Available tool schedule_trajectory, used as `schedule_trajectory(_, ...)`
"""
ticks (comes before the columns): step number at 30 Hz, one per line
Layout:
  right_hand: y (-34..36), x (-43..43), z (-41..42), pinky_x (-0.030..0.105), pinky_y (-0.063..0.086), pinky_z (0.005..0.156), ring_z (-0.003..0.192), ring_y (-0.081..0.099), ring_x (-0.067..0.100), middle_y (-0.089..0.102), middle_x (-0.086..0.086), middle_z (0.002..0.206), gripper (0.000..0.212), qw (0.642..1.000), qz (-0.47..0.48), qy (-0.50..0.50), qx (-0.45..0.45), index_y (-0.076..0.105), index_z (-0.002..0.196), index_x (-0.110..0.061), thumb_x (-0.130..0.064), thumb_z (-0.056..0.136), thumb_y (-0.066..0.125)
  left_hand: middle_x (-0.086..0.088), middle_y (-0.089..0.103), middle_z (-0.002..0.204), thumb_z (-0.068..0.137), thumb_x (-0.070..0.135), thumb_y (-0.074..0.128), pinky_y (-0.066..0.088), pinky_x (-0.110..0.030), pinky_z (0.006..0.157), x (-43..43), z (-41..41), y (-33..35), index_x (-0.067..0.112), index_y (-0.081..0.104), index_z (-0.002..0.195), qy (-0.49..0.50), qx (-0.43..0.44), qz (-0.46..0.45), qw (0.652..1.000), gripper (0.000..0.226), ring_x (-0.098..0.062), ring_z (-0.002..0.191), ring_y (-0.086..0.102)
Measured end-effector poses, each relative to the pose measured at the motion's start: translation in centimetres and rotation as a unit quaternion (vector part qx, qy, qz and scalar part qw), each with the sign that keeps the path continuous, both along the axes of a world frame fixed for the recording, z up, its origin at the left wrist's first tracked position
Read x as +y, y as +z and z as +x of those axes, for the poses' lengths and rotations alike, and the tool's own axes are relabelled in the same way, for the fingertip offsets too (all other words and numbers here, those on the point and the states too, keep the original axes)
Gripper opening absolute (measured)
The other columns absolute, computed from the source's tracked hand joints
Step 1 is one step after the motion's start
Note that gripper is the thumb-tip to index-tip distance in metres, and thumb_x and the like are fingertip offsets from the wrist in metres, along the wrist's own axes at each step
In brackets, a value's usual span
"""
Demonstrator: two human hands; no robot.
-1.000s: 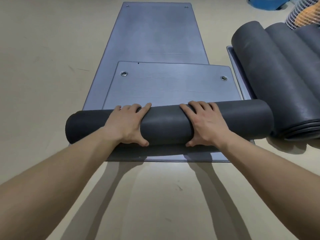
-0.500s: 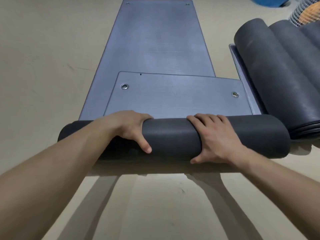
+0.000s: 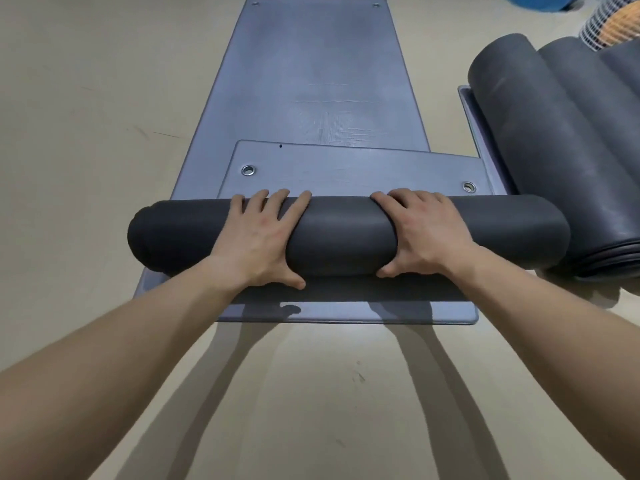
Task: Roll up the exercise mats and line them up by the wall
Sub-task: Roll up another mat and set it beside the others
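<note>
Foam is my guess for the half-rolled mat (image 3: 346,233): thick, soft and springy, light enough to push along but likely to uncoil if I ease the pressure. Its matte dark skin looks grippy rather than slick, so I judge my palms will drive it without sliding. The best hold, I reckon, is on either side of the middle, so both ends turn evenly and the roll does not cone out. My left hand (image 3: 258,237) and right hand (image 3: 424,233) are each clamped on it there, fingers curved over the top to the far side, thumbs tucked in on the near side.

It is a fat charcoal cylinder lying crosswise on the near end of a long flat mat (image 3: 311,81), blue-grey and spread on the floor (image 3: 86,133). Its left end overhangs that mat's edge. Its right end lies just beside, perhaps touching, the rolled mats (image 3: 554,150) lying side by side to my right. Ahead of my fingers only a short unrolled tail (image 3: 346,164) is left, blue-grey and flat, with a metal eyelet (image 3: 248,170) near each far corner. A few more turns should take it in, I judge.
</note>
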State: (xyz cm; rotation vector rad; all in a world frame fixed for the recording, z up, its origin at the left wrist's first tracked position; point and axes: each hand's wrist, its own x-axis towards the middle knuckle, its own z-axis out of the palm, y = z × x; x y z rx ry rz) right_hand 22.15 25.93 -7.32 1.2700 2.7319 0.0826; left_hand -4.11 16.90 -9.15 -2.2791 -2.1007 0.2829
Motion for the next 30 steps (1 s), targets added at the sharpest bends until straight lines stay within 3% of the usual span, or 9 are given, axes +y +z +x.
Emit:
schedule_trajectory(4, 2.7, 2.2, -1.7, 0.046, 0.054, 0.092, 0.112, 0.062, 0.028, 0.058, -0.002, 0.133, 0.124, 0.995, -0.097, -0.021, -0.026, 0.033, 0.151, -0.036, -0.083, 0.046, 0.081, -0.005, 0.050, 0.138, 0.051, 0.086, 0.074, 0.046, -0.048, 0.097, 1.8, -0.4, 1.8, 0.030, 0.021, 0.149, 0.014, 0.003, -0.028, 1.000, 0.125, -0.033, 0.118, 0.053)
schedule_trajectory(8, 3.6, 0.2, -1.1, 0.043, 0.052, 0.094, 0.115, 0.061, 0.024, 0.062, -0.008, 0.132, 0.117, 0.980, -0.194, 0.000, -0.052, 0.040, 0.146, -0.038, -0.081, 0.046, 0.083, 0.005, 0.055, 0.120, 0.048, 0.090, 0.069, 0.041, -0.036, 0.072, -0.1, -0.5, 2.8, 0.035, 0.028, 0.143, -0.025, -0.011, -0.120, 0.992, 0.117, -0.022, 0.102, 0.056)
schedule_trajectory(10, 2.6, -1.5, -0.2, 0.041, 0.045, 0.101, 0.123, 0.058, 0.024, 0.058, -0.007, 0.140, 0.124, 0.984, -0.175, -0.013, -0.036, 0.033, 0.154, -0.035, -0.084, 0.049, 0.079, 0.009, 0.056, 0.120, 0.047, 0.089, 0.072, 0.042, -0.034, 0.075, -0.5, -0.7, 2.9, 0.037, 0.030, 0.145, -0.025, -0.033, -0.171, 0.984, 0.118, -0.019, 0.104, 0.057)
schedule_trajectory(13, -0.2, -5.2, 0.9, 0.052, 0.029, 0.118, 0.139, 0.045, 0.032, 0.045, 0.006, 0.153, 0.139, 1.000, -0.008, -0.012, -0.011, 0.025, 0.158, -0.027, -0.088, 0.044, 0.076, 0.014, 0.061, 0.122, 0.045, 0.077, 0.087, 0.043, -0.033, 0.082, 1.8, -1.3, 3.8, 0.041, 0.038, 0.145, 0.029, -0.131, -0.248, 0.959, 0.117, -0.018, 0.109, 0.056)
schedule_trajectory(15, -1.1, -4.8, 1.0, 0.057, 0.028, 0.116, 0.139, 0.042, 0.035, 0.042, 0.009, 0.154, 0.142, 1.000, 0.004, 0.009, -0.022, 0.023, 0.157, -0.026, -0.088, 0.041, 0.077, 0.010, 0.057, 0.139, 0.047, 0.074, 0.089, 0.042, -0.036, 0.096, 2.4, -1.5, 3.8, 0.041, 0.030, 0.154, 0.048, -0.164, -0.248, 0.954, 0.127, -0.023, 0.126, 0.052)
schedule_trajectory(19, 1.4, 1.1, -1.1, 0.052, 0.032, 0.115, 0.139, 0.042, 0.029, 0.040, 0.001, 0.156, 0.143, 0.993, -0.111, 0.009, -0.038, 0.018, 0.159, -0.033, -0.091, 0.041, 0.075, -0.004, 0.025, 0.165, 0.041, 0.099, 0.062, 0.026, -0.054, 0.120, -0.3, -0.4, 1.6, 0.027, -0.005, 0.161, -0.019, -0.032, -0.095, 0.995, 0.155, -0.032, 0.147, 0.033)
schedule_trajectory(24, -0.6, 0.1, -0.6, 0.065, 0.012, 0.123, 0.154, 0.016, 0.035, 0.017, 0.009, 0.168, 0.152, 0.998, -0.042, -0.004, -0.038, 0.003, 0.163, -0.027, -0.090, 0.045, 0.076, 0.001, 0.042, 0.154, 0.048, 0.092, 0.069, 0.042, -0.047, 0.108, 3.4, -1.3, 2.2, 0.033, 0.010, 0.159, -0.009, -0.086, -0.119, 0.989, 0.139, -0.028, 0.128, 0.050)
schedule_trajectory(27, -2.2, -0.5, -0.1, 0.063, 0.020, 0.119, 0.148, 0.027, 0.038, 0.028, 0.010, 0.163, 0.146, 0.999, 0.018, 0.005, -0.033, 0.010, 0.162, -0.026, -0.082, 0.047, 0.081, 0.002, 0.040, 0.156, 0.050, 0.091, 0.069, 0.040, -0.050, 0.110, 4.0, -1.3, 2.3, 0.033, 0.007, 0.160, -0.004, -0.075, -0.124, 0.989, 0.140, -0.029, 0.131, 0.049)
schedule_trajectory(30, -0.5, 2.2, -1.2, 0.058, 0.030, 0.116, 0.140, 0.040, 0.034, 0.037, 0.006, 0.155, 0.135, 0.999, -0.028, 0.022, -0.030, 0.014, 0.158, -0.030, -0.081, 0.051, 0.079, -0.002, 0.021, 0.166, 0.047, 0.096, 0.064, 0.025, -0.057, 0.119, 2.4, -0.9, 1.4, 0.031, -0.005, 0.161, 0.002, -0.015, -0.088, 0.996, 0.148, -0.032, 0.148, 0.030)
